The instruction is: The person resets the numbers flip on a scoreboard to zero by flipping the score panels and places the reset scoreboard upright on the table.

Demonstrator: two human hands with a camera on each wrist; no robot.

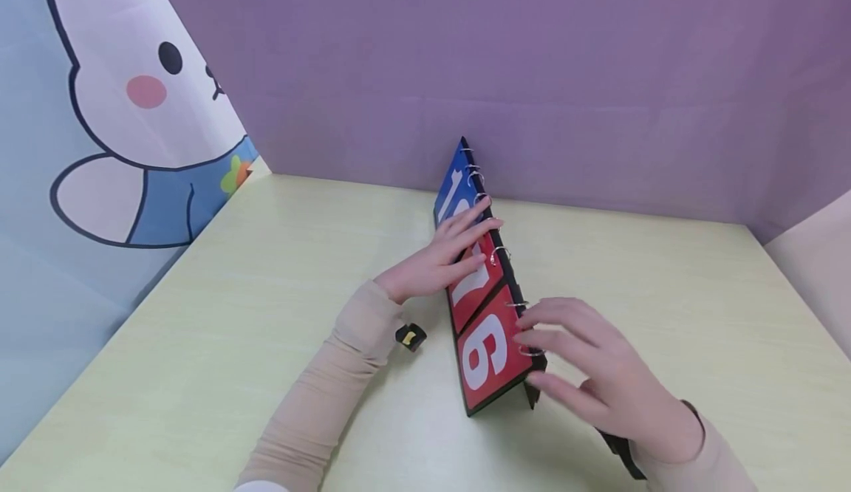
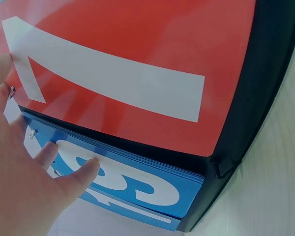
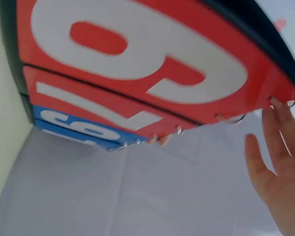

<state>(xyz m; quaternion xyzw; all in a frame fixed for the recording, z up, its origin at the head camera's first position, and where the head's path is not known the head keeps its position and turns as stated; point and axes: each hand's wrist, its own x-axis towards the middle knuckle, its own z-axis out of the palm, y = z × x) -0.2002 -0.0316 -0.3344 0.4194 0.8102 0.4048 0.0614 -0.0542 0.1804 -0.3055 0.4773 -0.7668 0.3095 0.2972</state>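
A tabletop flip scoreboard [image 1: 495,352] stands tent-like, with red and blue number cards hung on metal rings along its top edge. My left hand [image 1: 442,259] lies across the cards near the middle, its fingers spread and fairly straight, fingertips at the ringed edge. In the left wrist view, thumb and fingertips touch a blue card [image 2: 137,184] and the red card [image 2: 137,39] beside it. My right hand [image 1: 598,366] is at the near end, fingers loosely bent around the ringed edge by the red card with a large white digit [image 3: 137,44], not curled round anything.
The scoreboard stands on a pale wooden-looking table [image 1: 199,344]. A purple cloth backdrop [image 1: 532,56] rises behind it, and a blue cloth with a cartoon character [image 1: 120,108] hangs at the left. A small black and yellow object [image 1: 411,337] is beside my left wrist.
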